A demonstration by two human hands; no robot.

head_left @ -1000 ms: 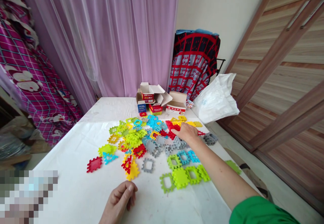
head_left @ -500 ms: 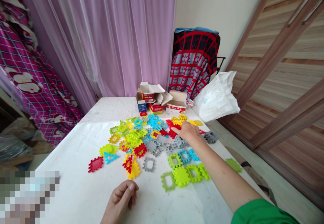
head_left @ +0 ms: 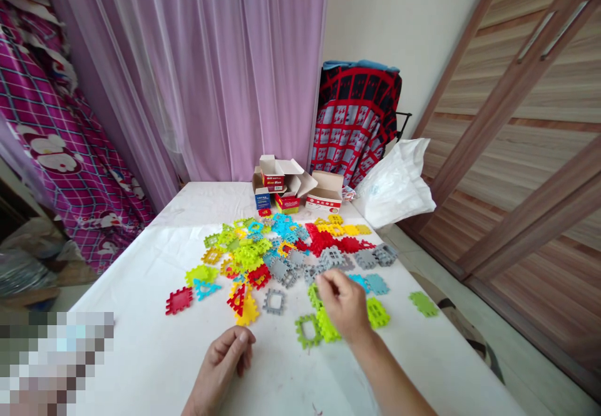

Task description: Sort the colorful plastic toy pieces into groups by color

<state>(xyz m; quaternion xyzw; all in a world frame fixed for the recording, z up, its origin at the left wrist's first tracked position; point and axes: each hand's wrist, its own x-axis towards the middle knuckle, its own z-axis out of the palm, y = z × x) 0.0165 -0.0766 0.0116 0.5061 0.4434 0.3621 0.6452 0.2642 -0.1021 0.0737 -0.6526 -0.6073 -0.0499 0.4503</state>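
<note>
My left hand (head_left: pixel 223 356) rests on the white table, its fingers loosely curled and nothing visible in them. Closest to it are a yellow notched plastic tile (head_left: pixel 248 312), with a red triangle (head_left: pixel 237 302) lying on it, and a grey square frame (head_left: pixel 273 302). Over a cluster of green interlocking tiles, my right hand (head_left: pixel 345 306) is closed with its knuckles up. Whatever its fingers may hold is hidden. Around it show a pale green frame (head_left: pixel 308 331), a bright green window tile (head_left: pixel 378 313) and a blue tile (head_left: pixel 377 284).
A mixed heap of tiles (head_left: pixel 251 253) fills the table's middle. Beyond lie red tiles (head_left: pixel 323 240), grey tiles (head_left: pixel 366 258) and yellow tiles (head_left: pixel 350 230). Open cardboard boxes (head_left: pixel 323 203) stand at the back. A white plastic bag (head_left: pixel 394 184) sits at the right edge.
My right hand has drawn back from the red tiles towards me and is now over the green ones. More red tiles show where it was. My left hand has hardly moved.
</note>
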